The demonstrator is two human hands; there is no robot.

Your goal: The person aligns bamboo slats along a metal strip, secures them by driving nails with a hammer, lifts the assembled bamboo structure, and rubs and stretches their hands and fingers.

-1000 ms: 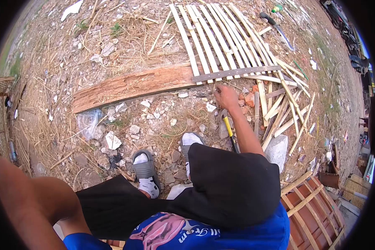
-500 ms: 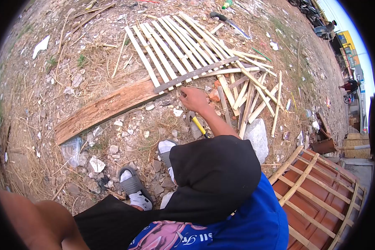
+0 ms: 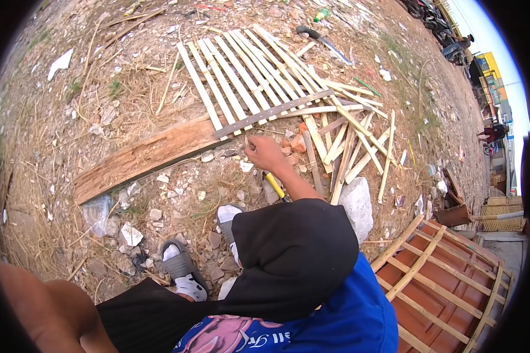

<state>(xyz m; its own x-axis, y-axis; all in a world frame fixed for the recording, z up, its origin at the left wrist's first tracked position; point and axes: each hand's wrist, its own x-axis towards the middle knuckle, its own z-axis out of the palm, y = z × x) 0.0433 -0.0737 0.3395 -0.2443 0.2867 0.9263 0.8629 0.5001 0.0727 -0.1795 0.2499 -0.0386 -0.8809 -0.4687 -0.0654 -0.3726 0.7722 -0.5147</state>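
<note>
My right hand (image 3: 265, 152) is just below the near edge of a slatted wooden panel (image 3: 241, 73), with its fingers curled together. Whatever the fingertips may hold is too small to make out. Pale, narrow strips form the panel, and a darker crossbar (image 3: 271, 112) runs over their near ends. The panel's left corner rests on a thick, weathered plank (image 3: 147, 152). Partly under my right forearm lies a yellow-handled tool (image 3: 275, 185), its head mostly hidden. Of my left side, only the bare arm shows at the lower left; the hand is out of frame.
Loose wooden strips (image 3: 353, 141) lie piled to the right, near a big pale stone (image 3: 356, 209). A black-handled saw or long knife (image 3: 327, 44) lies beyond the panel. At the lower right is a bamboo lattice (image 3: 424, 256) over brown boards. Rubble covers the ground. People appear far right.
My right hand has drawn back slightly from the crossbar, its fingers still curled. The whole view has shifted a little; the panel and plank otherwise look the same.
</note>
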